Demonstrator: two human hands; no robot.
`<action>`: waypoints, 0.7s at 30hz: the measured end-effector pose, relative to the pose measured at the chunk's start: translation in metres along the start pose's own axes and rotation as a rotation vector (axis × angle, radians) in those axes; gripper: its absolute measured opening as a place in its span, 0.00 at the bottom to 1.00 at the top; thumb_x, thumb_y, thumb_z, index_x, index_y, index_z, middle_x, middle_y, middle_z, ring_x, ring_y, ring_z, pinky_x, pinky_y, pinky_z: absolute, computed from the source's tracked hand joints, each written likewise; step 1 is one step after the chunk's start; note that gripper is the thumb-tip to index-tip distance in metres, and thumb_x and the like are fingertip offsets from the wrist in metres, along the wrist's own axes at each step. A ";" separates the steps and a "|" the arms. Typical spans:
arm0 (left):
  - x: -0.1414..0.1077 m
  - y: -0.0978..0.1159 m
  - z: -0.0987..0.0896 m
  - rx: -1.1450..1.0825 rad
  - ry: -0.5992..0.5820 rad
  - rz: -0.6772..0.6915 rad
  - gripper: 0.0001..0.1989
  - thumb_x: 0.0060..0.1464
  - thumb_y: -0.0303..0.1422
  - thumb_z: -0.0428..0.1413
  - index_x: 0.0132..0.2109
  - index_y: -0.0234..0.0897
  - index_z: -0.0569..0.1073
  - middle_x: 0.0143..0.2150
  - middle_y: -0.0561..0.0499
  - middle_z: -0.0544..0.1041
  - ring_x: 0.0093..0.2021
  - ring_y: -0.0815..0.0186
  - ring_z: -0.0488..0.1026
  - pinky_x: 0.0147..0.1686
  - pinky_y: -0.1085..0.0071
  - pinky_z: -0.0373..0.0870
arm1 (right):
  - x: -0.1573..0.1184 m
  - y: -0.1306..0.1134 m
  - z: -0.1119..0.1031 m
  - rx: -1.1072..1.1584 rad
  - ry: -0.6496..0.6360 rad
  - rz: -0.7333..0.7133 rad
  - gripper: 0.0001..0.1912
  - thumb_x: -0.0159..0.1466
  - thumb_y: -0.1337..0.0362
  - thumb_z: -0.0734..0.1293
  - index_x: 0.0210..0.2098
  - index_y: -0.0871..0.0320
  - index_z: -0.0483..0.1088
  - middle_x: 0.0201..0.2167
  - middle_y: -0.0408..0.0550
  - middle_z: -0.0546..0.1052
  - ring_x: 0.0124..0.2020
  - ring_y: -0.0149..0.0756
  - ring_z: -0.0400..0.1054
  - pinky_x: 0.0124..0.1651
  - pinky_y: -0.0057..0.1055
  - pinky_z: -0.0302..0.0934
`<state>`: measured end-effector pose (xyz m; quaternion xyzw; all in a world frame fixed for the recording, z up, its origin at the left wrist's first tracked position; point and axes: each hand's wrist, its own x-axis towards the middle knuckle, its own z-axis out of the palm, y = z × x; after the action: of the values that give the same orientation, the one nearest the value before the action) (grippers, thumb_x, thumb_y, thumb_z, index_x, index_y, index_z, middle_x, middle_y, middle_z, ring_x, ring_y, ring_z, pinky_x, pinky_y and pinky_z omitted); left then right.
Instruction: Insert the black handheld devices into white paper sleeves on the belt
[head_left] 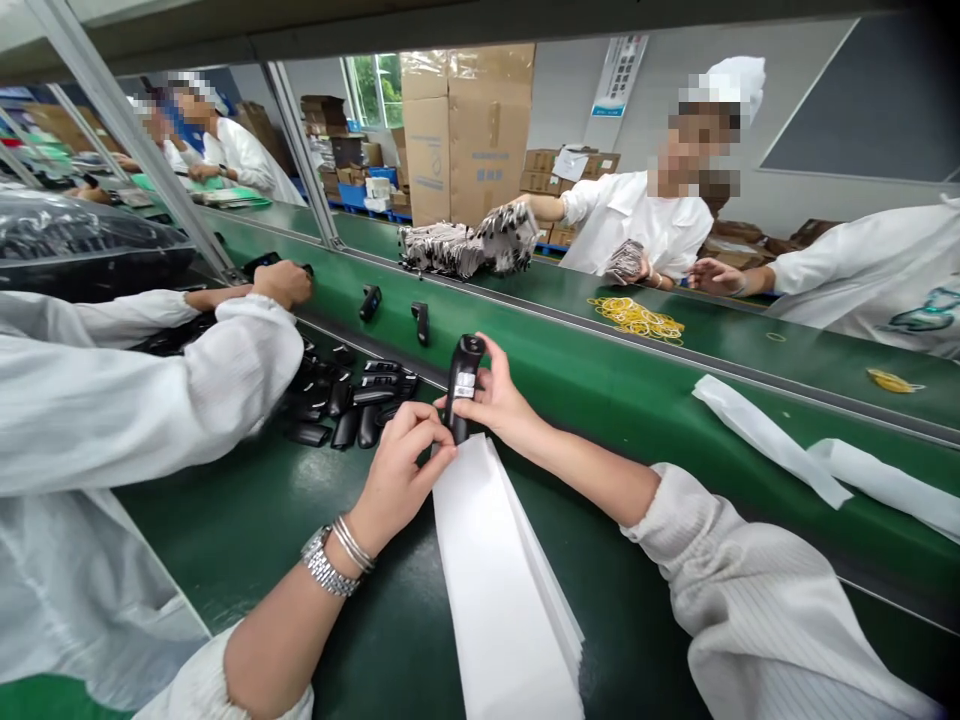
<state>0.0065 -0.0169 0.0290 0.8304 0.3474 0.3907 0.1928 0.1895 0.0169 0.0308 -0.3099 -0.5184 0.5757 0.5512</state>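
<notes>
In my right hand [499, 395] is a black handheld device [463, 375] with a rounded top and small silver-white labels on its side. It stands nearly upright, and my thumb and fingers wrap around it. Its lower end meets the top edge of a stack of long white sleeves [499, 570], which lies on the green table [330, 560]. My left hand [411, 455] is closed, with thumb and forefinger pinched at the top left corner of the stack, beside the device's lower end. Whether the device's tip is inside a sleeve, I cannot tell.
Several black device parts [345, 400] lie in a pile on the left, near a co-worker's arm [187, 390]. Two black devices [421, 323] and white sleeves [772, 440] rest on the green belt [600, 400]. Behind a metal rail are yellow rubber bands [637, 318] and bundled packs [442, 250].
</notes>
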 end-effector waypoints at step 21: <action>0.001 -0.008 -0.002 -0.050 0.233 -0.205 0.08 0.61 0.32 0.54 0.32 0.37 0.69 0.38 0.51 0.68 0.40 0.66 0.67 0.42 0.69 0.67 | -0.008 -0.028 0.000 -0.145 -0.087 0.137 0.23 0.62 0.41 0.65 0.38 0.57 0.68 0.25 0.44 0.74 0.27 0.36 0.69 0.36 0.34 0.64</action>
<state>0.0019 -0.0103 0.0260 0.7344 0.4405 0.4714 0.2106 0.2000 0.0049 0.0558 -0.3584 -0.5597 0.5857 0.4638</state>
